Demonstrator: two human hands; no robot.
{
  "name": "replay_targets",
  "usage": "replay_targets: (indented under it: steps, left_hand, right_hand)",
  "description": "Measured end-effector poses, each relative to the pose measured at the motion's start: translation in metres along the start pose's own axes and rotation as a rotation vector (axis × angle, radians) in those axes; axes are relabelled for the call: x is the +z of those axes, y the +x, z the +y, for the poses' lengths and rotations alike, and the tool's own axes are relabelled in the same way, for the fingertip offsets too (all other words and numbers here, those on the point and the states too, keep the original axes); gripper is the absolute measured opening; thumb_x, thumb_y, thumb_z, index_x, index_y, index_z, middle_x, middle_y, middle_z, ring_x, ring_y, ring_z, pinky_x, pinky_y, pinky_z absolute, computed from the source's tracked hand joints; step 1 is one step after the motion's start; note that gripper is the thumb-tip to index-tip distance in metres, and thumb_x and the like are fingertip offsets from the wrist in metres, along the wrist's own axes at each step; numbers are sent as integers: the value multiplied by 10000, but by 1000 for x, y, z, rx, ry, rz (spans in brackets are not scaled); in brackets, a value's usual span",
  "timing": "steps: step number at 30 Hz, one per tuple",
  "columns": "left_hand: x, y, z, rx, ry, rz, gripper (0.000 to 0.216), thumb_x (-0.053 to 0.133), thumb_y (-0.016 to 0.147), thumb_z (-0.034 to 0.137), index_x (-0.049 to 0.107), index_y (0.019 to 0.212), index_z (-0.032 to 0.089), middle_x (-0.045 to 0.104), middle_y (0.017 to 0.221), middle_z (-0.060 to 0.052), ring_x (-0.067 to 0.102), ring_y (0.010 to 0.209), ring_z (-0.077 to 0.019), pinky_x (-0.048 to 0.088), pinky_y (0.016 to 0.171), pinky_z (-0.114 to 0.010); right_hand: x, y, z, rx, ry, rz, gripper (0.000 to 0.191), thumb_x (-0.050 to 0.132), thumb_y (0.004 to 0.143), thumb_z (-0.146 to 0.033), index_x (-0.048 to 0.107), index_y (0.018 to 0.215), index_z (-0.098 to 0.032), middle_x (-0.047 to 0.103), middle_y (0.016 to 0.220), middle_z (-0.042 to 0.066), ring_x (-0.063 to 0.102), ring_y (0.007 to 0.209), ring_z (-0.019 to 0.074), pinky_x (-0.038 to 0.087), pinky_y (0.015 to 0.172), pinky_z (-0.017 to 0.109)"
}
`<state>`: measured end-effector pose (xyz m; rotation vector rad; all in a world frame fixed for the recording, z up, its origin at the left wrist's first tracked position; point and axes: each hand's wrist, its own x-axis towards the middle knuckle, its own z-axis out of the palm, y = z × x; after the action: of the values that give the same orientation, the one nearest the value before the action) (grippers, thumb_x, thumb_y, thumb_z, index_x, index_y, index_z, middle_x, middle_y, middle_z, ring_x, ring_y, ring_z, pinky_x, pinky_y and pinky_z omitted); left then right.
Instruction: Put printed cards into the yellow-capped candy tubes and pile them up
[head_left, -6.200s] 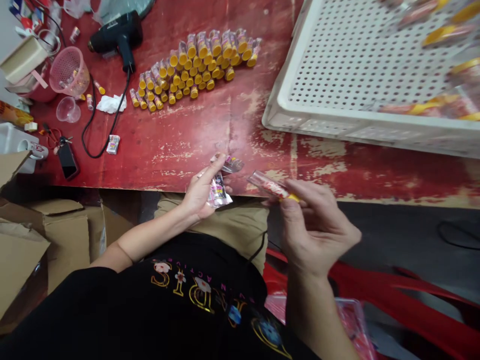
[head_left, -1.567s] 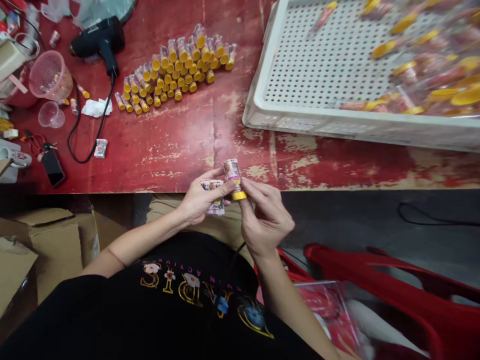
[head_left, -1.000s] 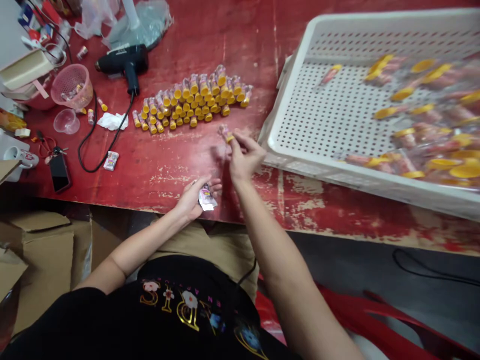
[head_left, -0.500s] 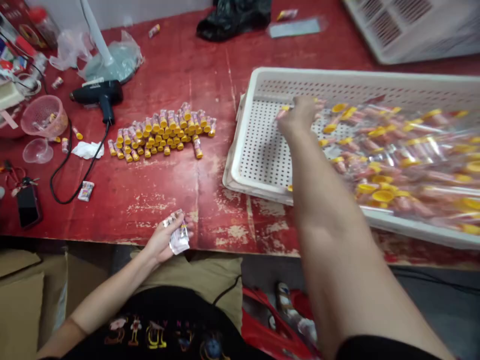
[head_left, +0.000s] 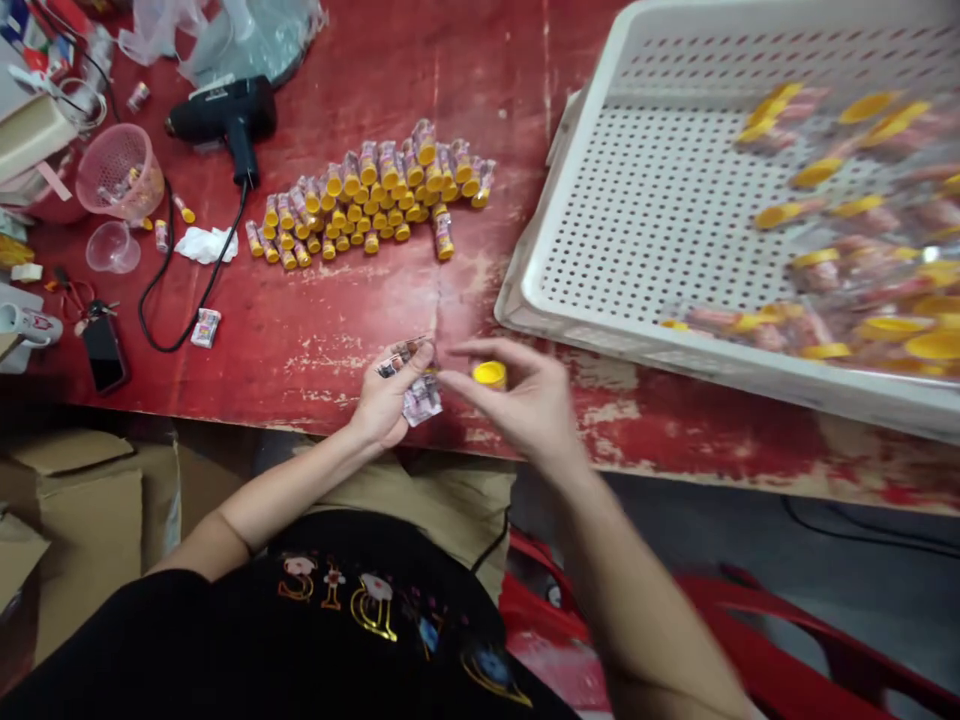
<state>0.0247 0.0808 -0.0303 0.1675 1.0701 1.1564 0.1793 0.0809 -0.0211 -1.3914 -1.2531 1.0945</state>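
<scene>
On the worn red desk (head_left: 337, 330), near its front edge, two bare hands work close together. The left hand (head_left: 385, 400) has its grip closed on some printed wrappers (head_left: 422, 402), thumb pressed over them, their shiny ends sticking out past the fingers. Just beside it, the right hand (head_left: 517, 400) curves around a yellow-capped tube (head_left: 490, 376), the cap turned up towards the head; only the cap shows clearly. That grip looks narrow around the tube, yet the tips of thumb and forefinger stand apart, pointing at the wrappers. Motion blurs the fingers, so I can't tell which of them bear the tube.

Beyond the hands, a heap of wrapped tubes (head_left: 375, 195) lies in stacked rows, yellow ends mostly facing the person. One single tube (head_left: 444, 238) lies at the front of the heap, towards its right end. Off to the right, a white perforated tray (head_left: 600, 200) holds more capped tubes (head_left: 892, 328), jumbled towards its far right side.

To the left of the heap rests a black heat gun (head_left: 225, 110), its cord (head_left: 146, 305) looping past a crumpled tissue (head_left: 206, 244). A small stack of packets (head_left: 206, 327) sits against the cord, and a phone (head_left: 105, 352) lies near the desk's edge.
</scene>
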Motion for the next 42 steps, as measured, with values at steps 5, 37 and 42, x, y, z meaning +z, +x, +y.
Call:
replay_targets:
  steps: [5,37,42]
  left_hand:
    - [-4,-23,-7,13,36,6,292,895,686,244,730,891,118,722,789,-9,666,695,-112,521,775,-266]
    - [-23,-44,-18,-141,-59,-157,436,958,583,273,658,872,144,695,786,-9,669,659,-140,577,712,-341]
    - [-27,-49,-11,-27,45,-153,452,964,566,280,688,891,127,699,784,-2,650,676,-99,551,719,-251]
  right_hand:
    - [51,-44,18,51,191,197,269,804,752,-427,668,849,-217,677,762,-3,595,630,121,500,606,264]
    - [20,-127,5,-251,-75,380,428,757,811,-278,720,1153,-533,739,1178,-11,698,1112,320,564,1007,581]
    - [27,-120,16,-325,-29,227,376,713,863,-235,743,1181,-433,757,1152,14,741,1024,248,629,929,477]
